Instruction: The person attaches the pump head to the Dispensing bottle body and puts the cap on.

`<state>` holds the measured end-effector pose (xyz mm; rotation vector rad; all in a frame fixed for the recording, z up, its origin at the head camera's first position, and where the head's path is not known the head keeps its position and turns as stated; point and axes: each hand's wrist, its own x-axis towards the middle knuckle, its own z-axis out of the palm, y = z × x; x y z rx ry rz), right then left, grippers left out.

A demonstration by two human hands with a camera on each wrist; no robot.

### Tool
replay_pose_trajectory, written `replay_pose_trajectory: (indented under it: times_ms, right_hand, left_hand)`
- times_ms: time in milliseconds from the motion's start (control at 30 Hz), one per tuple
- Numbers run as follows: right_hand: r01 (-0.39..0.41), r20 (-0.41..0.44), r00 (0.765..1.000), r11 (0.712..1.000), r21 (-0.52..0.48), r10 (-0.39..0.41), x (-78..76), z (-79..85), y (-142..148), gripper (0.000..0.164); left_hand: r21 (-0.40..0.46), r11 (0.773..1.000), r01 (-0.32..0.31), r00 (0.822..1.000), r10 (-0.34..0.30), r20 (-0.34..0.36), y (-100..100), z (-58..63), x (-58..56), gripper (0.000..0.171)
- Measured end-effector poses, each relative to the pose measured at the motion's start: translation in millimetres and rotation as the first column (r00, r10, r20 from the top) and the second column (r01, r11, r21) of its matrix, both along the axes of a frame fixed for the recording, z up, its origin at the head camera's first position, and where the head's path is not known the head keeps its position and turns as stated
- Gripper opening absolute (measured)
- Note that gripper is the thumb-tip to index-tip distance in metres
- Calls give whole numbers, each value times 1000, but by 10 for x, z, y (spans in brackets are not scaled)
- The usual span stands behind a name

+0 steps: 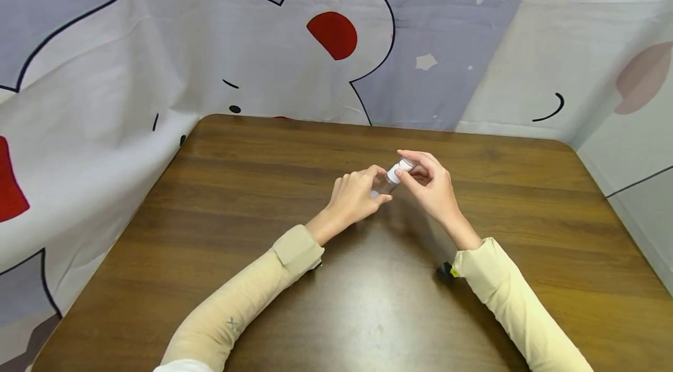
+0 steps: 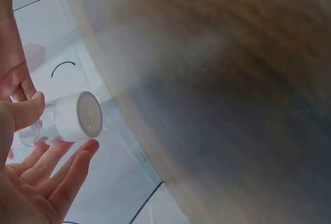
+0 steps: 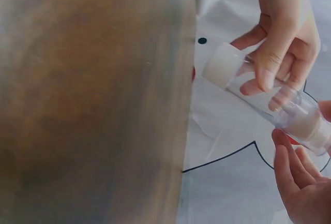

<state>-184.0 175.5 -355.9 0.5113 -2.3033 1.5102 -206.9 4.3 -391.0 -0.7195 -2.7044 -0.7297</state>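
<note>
A small clear bottle (image 1: pixel 389 185) is held tilted above the table between both hands. My left hand (image 1: pixel 354 198) grips its clear body, thumb on one side and fingers on the other. My right hand (image 1: pixel 435 188) pinches the upper end, where a white collar (image 1: pixel 395 172) shows. The right wrist view shows a wide white end piece (image 3: pixel 223 66) past the left fingers, and a clear cap (image 3: pixel 310 128) with white parts inside at the right fingertips. In the left wrist view the flat round face of the white end (image 2: pixel 90 114) points outward. Part of the bottle is hidden behind fingers.
The brown wooden table (image 1: pixel 252 162) extends beneath both arms. A patterned curtain (image 1: pixel 236 45) hangs behind it and along its sides. A small black and yellow item (image 1: pixel 447 271) sits at the right sleeve cuff.
</note>
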Motion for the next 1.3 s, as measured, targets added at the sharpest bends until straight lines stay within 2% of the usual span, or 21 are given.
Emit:
replay_pose_trajectory:
  times_ms: [300,500,700,1000,1200,1300]
  right_hand:
    - [-4,-3,1000,999,51,4,-22,70,4,40]
    - [-11,-17,1000,998,66,12,-151,-50,25,41]
    - [-3,-90,996,986,167,18,-312,-177,47,38]
    - [-42,-88,994,971,235,64,-379,-206,-9,37]
    - [-39,-74,995,959,281,62,-397,-217,-4,39]
    - [-48,-61,996,957,285,68,-408,-231,0,40]
  left_hand:
    - [-36,999,-26,999,25,-46,42,-4,-64,47]
    - [-19,999,-44,998,43,-44,39,-47,-99,50]
    - [-43,997,-67,997,65,-39,22,-43,-117,45]
    - [-70,995,-76,997,78,19,-1,-35,-134,39]
    - [-81,996,-23,993,33,116,7,-42,-137,46]
    - [-94,995,-14,991,26,133,14,-55,-144,48]
